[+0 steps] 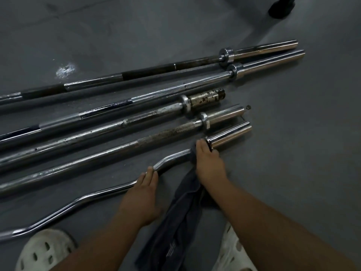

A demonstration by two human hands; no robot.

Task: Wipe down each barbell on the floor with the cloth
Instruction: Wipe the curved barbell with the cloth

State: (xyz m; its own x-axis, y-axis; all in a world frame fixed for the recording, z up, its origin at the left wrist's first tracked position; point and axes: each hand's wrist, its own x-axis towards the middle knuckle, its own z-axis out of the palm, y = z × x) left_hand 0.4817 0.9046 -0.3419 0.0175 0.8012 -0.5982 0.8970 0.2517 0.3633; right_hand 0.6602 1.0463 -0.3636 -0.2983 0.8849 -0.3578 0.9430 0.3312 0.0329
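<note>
**Q:** What lies on the floor [293, 163]?
**A:** Five straight bars [117, 125], side by side, beyond both hands. The curl bar [170, 160] lies nearest, under the hands.

**Q:** Where is the cloth?
**A:** The cloth [181, 222], dark grey, is wrapped round the curl bar beneath the right hand [210, 163]. Its loose end trails back under that wrist to the floor.

**Q:** How do the hands lie?
**A:** The right hand's fingers curl round cloth and bar, just beside the chrome sleeve [228, 136]. The left hand [145, 189] has its fingers straight and pressed together, laid over a bend of the bar, with the thumb hidden. White clogs [45, 251] sit behind the wrists.
</note>
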